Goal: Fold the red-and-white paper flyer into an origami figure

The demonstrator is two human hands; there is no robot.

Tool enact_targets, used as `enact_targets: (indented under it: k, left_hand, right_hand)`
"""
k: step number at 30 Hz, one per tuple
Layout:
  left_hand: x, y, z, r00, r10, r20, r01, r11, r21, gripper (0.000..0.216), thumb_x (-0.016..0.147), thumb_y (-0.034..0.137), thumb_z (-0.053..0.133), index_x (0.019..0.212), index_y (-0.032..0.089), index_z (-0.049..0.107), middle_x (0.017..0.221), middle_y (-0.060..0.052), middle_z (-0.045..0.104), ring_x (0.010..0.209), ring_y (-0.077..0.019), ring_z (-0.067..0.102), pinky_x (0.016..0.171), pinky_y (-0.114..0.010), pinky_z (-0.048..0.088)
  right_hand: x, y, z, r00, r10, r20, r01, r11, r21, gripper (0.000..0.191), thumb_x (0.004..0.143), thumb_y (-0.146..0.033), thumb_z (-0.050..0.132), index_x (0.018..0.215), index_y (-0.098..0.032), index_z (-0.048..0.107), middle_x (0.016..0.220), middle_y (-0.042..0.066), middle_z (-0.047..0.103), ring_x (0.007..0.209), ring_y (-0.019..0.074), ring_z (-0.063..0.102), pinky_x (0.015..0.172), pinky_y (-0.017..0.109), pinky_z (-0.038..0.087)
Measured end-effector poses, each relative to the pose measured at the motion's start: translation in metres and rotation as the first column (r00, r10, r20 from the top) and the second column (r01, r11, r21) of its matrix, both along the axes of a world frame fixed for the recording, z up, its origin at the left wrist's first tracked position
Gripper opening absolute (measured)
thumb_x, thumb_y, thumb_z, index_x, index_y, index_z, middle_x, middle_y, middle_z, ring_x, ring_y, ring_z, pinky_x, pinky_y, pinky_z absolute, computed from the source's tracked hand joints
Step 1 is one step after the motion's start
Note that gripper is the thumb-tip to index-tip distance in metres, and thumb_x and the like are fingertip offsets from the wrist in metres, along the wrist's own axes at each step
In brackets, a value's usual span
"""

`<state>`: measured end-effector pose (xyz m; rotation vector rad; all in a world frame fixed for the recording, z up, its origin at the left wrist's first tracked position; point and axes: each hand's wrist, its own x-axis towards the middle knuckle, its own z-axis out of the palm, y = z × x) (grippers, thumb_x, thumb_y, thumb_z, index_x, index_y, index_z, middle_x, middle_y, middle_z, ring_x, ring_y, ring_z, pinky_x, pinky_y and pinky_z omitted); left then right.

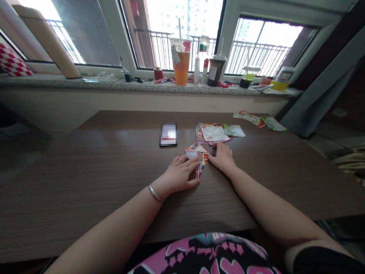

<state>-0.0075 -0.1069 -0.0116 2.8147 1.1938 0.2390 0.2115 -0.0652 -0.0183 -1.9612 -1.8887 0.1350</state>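
Observation:
A colourful printed leaflet (pixel 203 156), partly folded, lies on the wooden table in front of me. My left hand (pixel 182 173) rests flat across its left side with fingers spread, hiding part of the print. At the leaflet's right edge is my right hand (pixel 222 158), palm down, its thumb and fingers apart and the thumb close to the paper. Just beyond my hands sits a pile of red-and-white leaflets (pixel 214 133), with a green-and-white leaflet (pixel 235 130) overlapping its right side.
A phone (pixel 168 135) lies on the table (pixel 114 160) left of the pile. More green-and-red leaflets (pixel 252 119) are at the far right edge. Along the windowsill (pixel 137 87) stand an orange drink cup (pixel 181 66), a dark cup (pixel 216 70) and several small items.

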Motion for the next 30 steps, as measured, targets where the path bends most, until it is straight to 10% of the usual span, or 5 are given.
enact_targets:
  k: [30]
  left_hand:
    - [0.0, -0.002, 0.003, 1.0, 0.009, 0.004, -0.009, 0.999, 0.038, 0.067, 0.085, 0.059, 0.048, 0.143, 0.027, 0.038, 0.149, -0.001, 0.041, 0.13, -0.0312, 0.036, 0.108, -0.047, 0.026]
  right_hand:
    - [0.013, 0.008, -0.001, 0.99, 0.126, 0.055, -0.13, 0.989, 0.073, 0.022, 0.083, -0.03, 0.058, 0.102, -0.021, 0.062, 0.105, 0.007, 0.066, 0.098, 0.0249, 0.054, 0.087, 0.037, 0.042]
